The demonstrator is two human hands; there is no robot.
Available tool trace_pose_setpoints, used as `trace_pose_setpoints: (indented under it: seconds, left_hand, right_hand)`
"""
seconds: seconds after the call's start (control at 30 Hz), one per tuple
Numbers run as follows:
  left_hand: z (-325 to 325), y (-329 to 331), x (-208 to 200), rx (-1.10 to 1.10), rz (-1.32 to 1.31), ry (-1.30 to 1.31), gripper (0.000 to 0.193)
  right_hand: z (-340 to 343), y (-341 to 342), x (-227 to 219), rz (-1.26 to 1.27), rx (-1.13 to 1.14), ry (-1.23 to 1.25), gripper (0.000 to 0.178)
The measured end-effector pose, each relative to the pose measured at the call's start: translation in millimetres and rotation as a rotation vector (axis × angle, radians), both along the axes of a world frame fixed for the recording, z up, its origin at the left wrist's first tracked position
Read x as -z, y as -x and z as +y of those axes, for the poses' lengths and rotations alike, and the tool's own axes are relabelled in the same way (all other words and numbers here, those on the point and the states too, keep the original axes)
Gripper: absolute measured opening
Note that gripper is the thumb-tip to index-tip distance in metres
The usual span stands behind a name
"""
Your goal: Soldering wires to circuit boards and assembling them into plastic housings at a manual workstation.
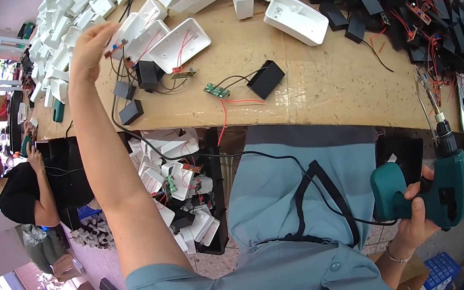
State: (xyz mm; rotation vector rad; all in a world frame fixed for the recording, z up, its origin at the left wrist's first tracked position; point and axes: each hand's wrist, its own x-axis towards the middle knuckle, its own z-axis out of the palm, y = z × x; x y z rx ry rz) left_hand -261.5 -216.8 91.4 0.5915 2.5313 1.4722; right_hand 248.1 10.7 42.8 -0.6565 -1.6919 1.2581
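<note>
"Head view: what do I have?"
"My right hand [417, 222] wraps the green tool [448, 189], just off the table [324, 75]'s near edge, toward its right corner. It looks stiff, fairly heavy; I'd grip well behind the metal tip [434, 104]."
"Left hand [89, 55]?"
"Beside white housings [183, 44], toward the left edge; I can't tell its grip."

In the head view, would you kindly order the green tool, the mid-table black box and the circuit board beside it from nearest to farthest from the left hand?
1. Circuit board, right of the left hand.
2. Black box, just right of the board.
3. Green tool, in the right hand.
</note>
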Motion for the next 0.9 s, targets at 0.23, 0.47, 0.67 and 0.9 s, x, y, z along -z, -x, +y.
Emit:
trace_pose_setpoints:
  seconds: [0.23, 0.47, 0.67, 0.9]
  left_hand:
    - [100, -150, -5, 0.242, 0.242, -0.041, 0.039]
    - [174, -171, 37, 0.330, 0.548, 0.524, 0.042]
    - [180, -183, 29, 0.492, 0.471, 0.142, 0.026]
    - [200, -243, 39, 0.772, 0.803, 0.107, 0.026]
  right_hand:
    - [5, 5, 5, 0.032, -0.018, 0.008, 0.053]
    - [5, -2, 5, 0.057, 0.009, 0.036, 0.057]
    - [8, -11, 9, 0.069, 0.032, 0.061, 0.059]
    - [11, -7, 10, 0.093, 0.022, 0.073, 0.059]
